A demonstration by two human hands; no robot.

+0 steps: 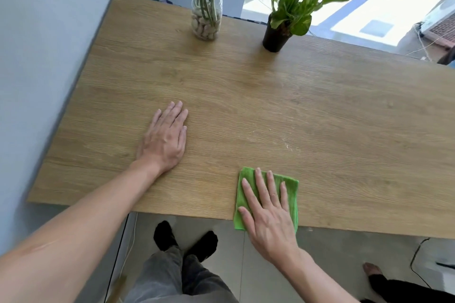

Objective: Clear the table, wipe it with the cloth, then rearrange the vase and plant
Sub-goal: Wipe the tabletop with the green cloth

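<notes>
Flat and open, the right hand (267, 214) presses the green cloth (290, 188) on the table's (246, 96) near edge; left hand (165, 139) rests open, holding nothing. Wiping is underway. Next, sweep toward the far vase (205, 19) and plant (285, 24).

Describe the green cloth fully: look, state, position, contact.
The green cloth looks like soft microfibre, folded into a rough square. It lies flat at the near edge of the wooden table, its near corner slightly overhanging. The right hand presses on it, palm down and fingers spread, covering much of it.
</notes>
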